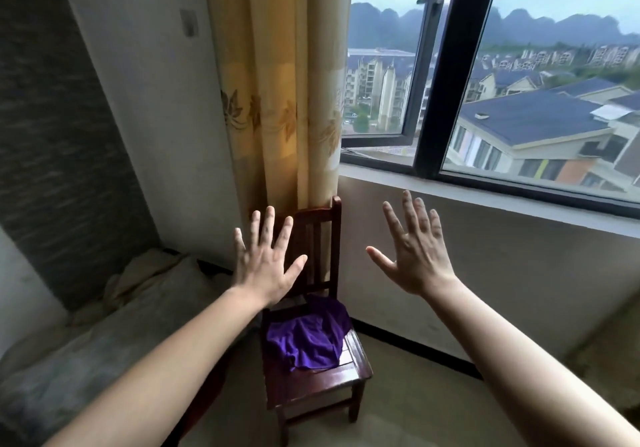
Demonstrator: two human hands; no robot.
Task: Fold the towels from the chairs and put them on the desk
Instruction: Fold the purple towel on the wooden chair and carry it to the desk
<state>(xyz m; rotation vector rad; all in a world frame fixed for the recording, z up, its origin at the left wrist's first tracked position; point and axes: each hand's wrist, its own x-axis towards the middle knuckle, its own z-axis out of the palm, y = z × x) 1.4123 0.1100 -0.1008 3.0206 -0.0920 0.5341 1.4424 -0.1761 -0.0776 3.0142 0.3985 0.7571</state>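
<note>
Both arms reach forward with the hands raised, backs toward the camera. The left hand [266, 266] is spread flat with its fingers fanned wide and holds nothing; in the view it overlaps the left side of the chair's slatted back, though whether it touches the wood cannot be told. The right hand [414, 252] is likewise fully spread and empty, held up in front of the plain wall under the window sill [485, 190], apart from the chair. The dark wooden chair [313, 382] stands in the corner by the yellow leaf-patterned curtain [277, 100], its back toward the curtain. A purple towel [308, 337] lies crumpled on the seat, bunched toward the rear and right edge, with the front of the seat bare. Below and behind the left forearm, along the left wall, lies a bed with rumpled pale bedding [138, 283]. The window [457, 65] stands partly open over rooftops and hills.
</note>
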